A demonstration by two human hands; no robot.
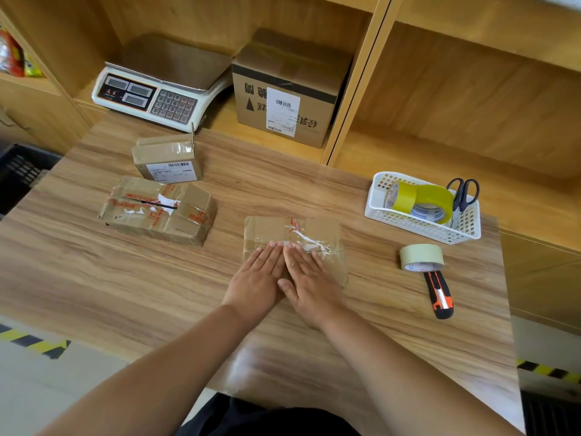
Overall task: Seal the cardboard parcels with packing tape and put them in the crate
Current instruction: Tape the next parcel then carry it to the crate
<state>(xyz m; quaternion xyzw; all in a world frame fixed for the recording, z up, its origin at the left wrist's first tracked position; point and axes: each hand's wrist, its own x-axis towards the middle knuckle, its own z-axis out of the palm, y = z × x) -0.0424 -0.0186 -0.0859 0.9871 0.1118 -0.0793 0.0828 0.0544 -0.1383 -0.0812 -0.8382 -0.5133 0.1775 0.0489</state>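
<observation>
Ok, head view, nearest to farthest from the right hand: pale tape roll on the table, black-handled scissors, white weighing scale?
1. Pale tape roll, right of the right hand.
2. Black-handled scissors, in the white basket.
3. White weighing scale, far back left.

The crate [22, 176] (black, far left) is half hidden behind the table [94, 278].

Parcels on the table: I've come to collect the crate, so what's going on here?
A person presses the left hand and right hand, fingers flat, on the near parcel, over glossy tape on its top. Two others lie to the left: a taped parcel with a slit open in its top, and a labelled parcel behind it. A tape roll and a knife lie untouched to the right. The crate sits off the table's left edge.
</observation>
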